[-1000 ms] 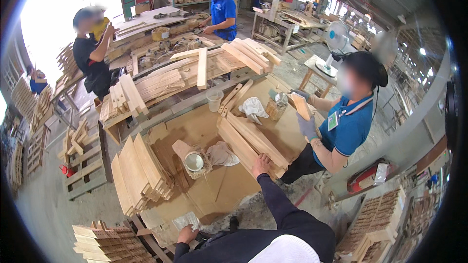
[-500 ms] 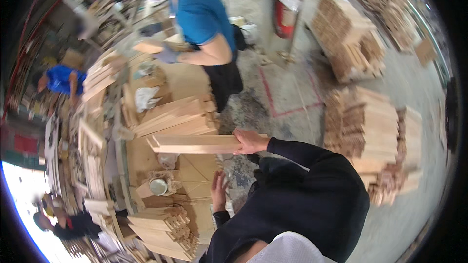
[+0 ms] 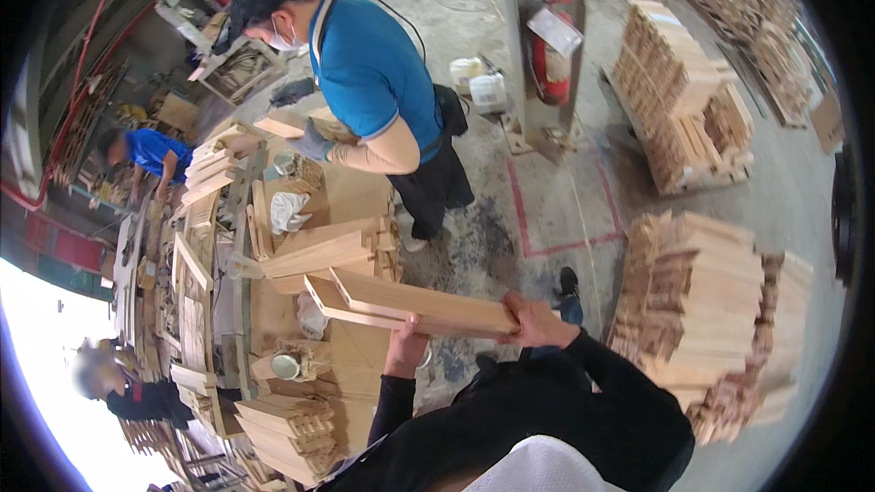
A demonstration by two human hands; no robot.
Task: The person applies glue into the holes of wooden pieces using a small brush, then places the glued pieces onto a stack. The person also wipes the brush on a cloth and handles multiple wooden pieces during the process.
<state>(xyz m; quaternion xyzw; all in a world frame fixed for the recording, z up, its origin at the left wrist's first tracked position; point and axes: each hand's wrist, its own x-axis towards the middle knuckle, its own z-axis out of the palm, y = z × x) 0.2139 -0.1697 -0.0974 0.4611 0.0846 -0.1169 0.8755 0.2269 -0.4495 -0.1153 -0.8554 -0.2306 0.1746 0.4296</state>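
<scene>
— What do we hold?

— A couple of long pale wooden boards [image 3: 415, 302], stacked flat. Our right hand [image 3: 538, 323] clamps their near end; our left hand [image 3: 407, 339] presses up from beneath, fingers curled on the edge.

— Where are they?

— Lifted just beside the brown cardboard-covered workbench [image 3: 351, 196], level with the stacked planks [image 3: 319, 255] on it. A person in a blue shirt [image 3: 374, 73] stands beyond that bench.

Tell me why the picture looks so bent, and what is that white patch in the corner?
Head view: the fisheye lens bows straight edges near the rim, such as the stacked boards; the lower-left patch is blown-out daylight; both hands and the planks they hold look reasonably sharp.
</scene>
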